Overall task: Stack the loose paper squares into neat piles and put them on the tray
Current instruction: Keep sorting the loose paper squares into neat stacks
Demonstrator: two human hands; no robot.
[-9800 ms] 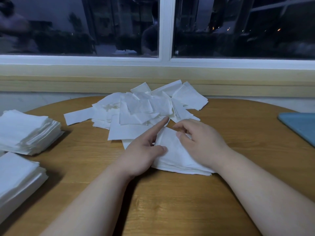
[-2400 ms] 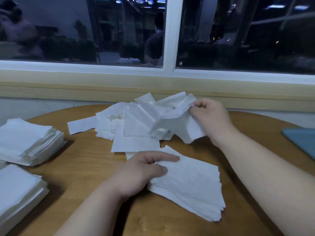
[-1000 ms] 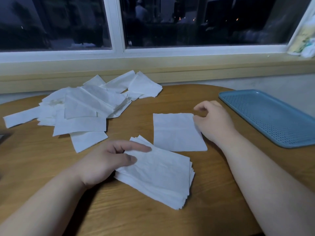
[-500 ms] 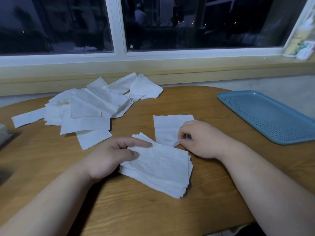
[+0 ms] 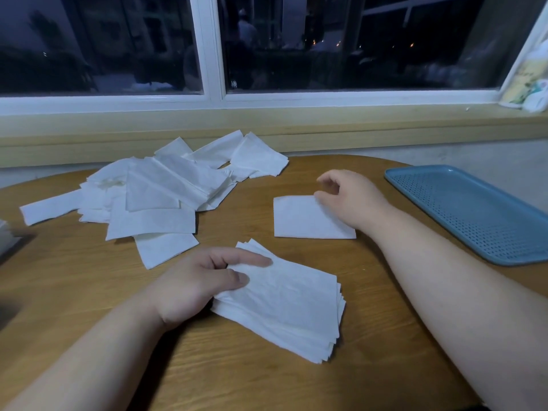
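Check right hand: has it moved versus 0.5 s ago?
Yes. The right hand has shifted away from the body, toward the window. Against the blue tray, it went from level with the near edge to level with the far half.

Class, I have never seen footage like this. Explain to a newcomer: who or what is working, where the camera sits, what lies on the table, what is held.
No machine here: a person works with bare hands, filmed by a camera on their head looking down. On the wooden table lie a loose heap of paper squares, one single square, a neat pile and an empty blue tray. The left hand holds the neat pile, thumb on top. The right hand rests at the single square's edge; whether it pinches it is unclear.
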